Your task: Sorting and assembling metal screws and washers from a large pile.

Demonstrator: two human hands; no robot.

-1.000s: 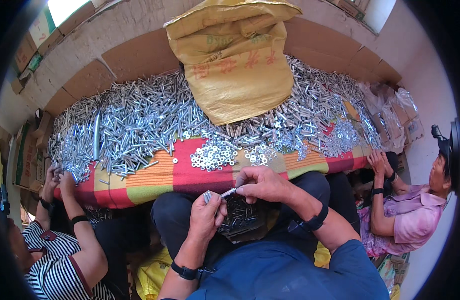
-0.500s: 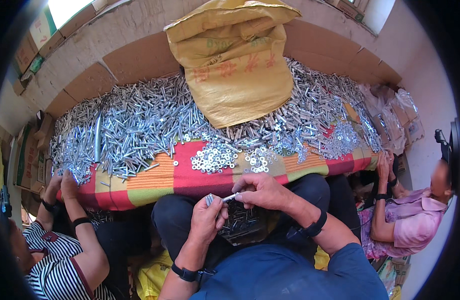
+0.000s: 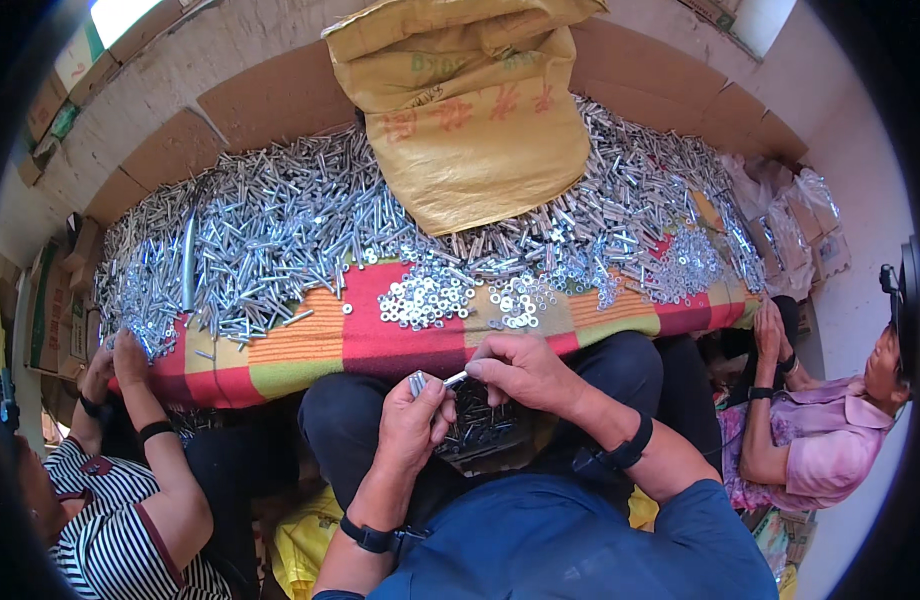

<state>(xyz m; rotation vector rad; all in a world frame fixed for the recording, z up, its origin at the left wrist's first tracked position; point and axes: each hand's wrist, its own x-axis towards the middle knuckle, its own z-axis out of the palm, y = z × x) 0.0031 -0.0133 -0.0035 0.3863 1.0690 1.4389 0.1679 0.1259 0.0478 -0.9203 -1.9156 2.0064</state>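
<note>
Over my lap, my left hand (image 3: pixel 410 418) is closed around a few silvery metal bolts (image 3: pixel 417 383), whose ends stick up past the fingers. Another metal bolt (image 3: pixel 455 380) spans the gap between my hands, its left part by my left thumb. My right hand (image 3: pixel 528 374) pinches that bolt's right end with thumb and fingertips; whether a washer or nut is also there is too small to tell. Just ahead, white-silver washers (image 3: pixel 427 297) lie in a pile on the checked cloth (image 3: pixel 390 345), with a second group of washers (image 3: pixel 520 304) to its right.
Behind the washers spreads a deep heap of metal bolts (image 3: pixel 280 220), partly under a yellow woven sack (image 3: pixel 470 140). A container of dark metal parts (image 3: pixel 480 425) sits between my knees. One co-worker in a striped shirt (image 3: pixel 130 510) is at left, another in pink (image 3: pixel 810 440) at right.
My right hand has shifted slightly and its fingers sit differently on the bolt's end. My left hand keeps its bolts. The view has tilted a little, moving the table up.
</note>
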